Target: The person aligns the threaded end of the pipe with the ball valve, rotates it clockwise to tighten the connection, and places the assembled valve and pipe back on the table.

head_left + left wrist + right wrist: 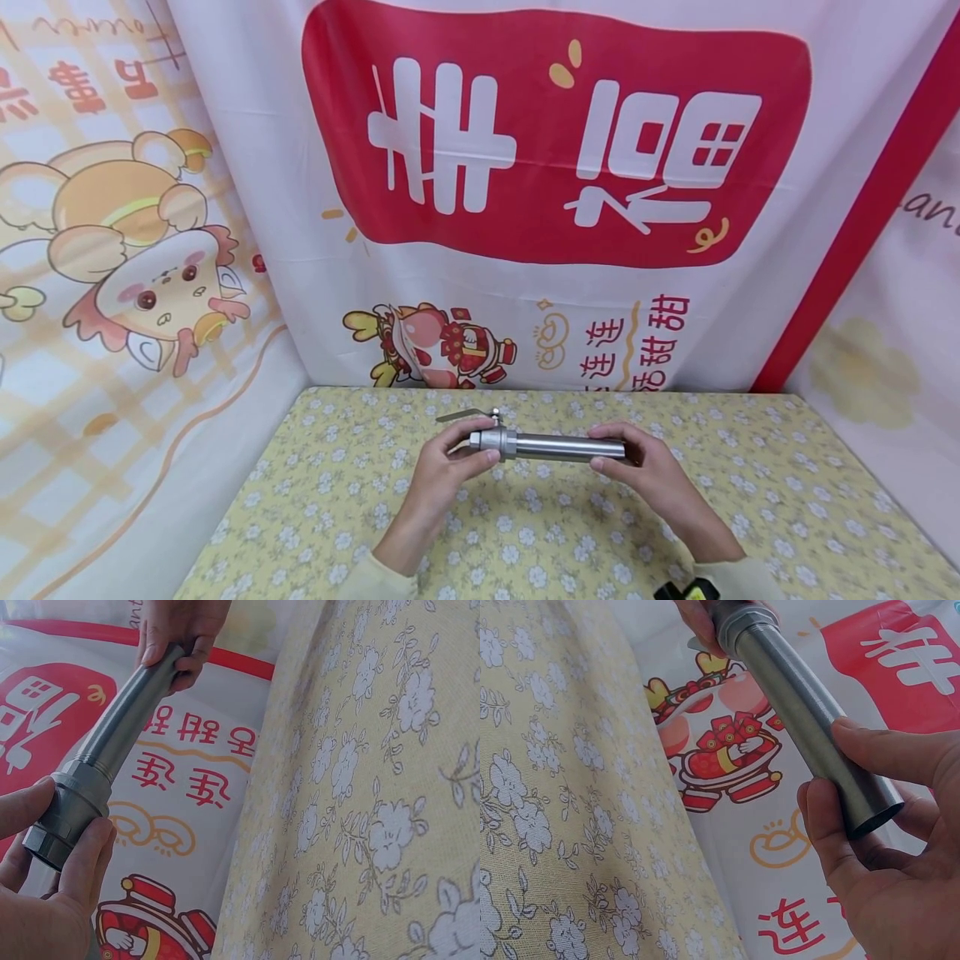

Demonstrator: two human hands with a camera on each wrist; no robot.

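A ball valve (493, 440) with a flat lever handle (461, 415) is joined to a straight steel pipe (558, 447). Both hands hold the joined piece level above the table. My left hand (444, 468) grips the valve body, thumb on the near side and fingers on the far side. At the other end, my right hand (651, 468) pinches the pipe between thumb and fingers. The pipe's open end (877, 822) shows in the right wrist view, while the valve's open hex end (46, 849) faces the left wrist camera.
A table (322, 500) covered in yellow flowered cloth lies under the hands. Printed cloth hangs behind it, with a large red panel (540, 133), and patterned cloth (112, 250) on the left side. A small black and yellow object (686, 591) shows by the right sleeve.
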